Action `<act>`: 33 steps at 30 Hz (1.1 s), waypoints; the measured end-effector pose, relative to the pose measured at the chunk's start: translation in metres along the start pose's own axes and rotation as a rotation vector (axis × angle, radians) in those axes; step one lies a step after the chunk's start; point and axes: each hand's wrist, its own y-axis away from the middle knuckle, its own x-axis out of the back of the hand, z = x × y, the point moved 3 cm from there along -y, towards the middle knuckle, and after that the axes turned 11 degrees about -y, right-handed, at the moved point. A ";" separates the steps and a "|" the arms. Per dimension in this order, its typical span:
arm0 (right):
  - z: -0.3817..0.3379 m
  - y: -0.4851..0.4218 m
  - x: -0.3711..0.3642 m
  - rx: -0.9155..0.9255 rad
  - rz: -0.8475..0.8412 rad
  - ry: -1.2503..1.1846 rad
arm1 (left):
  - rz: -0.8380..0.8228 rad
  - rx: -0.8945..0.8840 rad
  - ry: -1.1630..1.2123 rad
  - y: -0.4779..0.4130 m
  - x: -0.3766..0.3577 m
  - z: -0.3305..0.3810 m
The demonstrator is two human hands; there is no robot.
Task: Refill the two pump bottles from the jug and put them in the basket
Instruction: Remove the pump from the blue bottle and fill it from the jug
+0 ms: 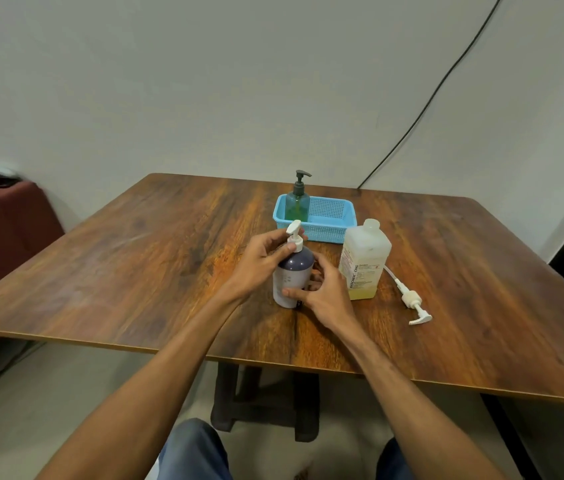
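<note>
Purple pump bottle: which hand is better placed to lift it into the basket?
Right. The right hand grips the purple pump bottle by its body; the left hand only pinches the white pump. The basket stands just behind.

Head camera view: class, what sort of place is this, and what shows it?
Probably a plain room in a home or office: a wooden table by a bare wall, a dark red seat on the left, a black cable down the wall.
</note>
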 end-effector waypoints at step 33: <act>-0.001 0.000 0.000 0.016 0.065 0.085 | 0.217 0.027 -0.004 -0.005 -0.004 -0.002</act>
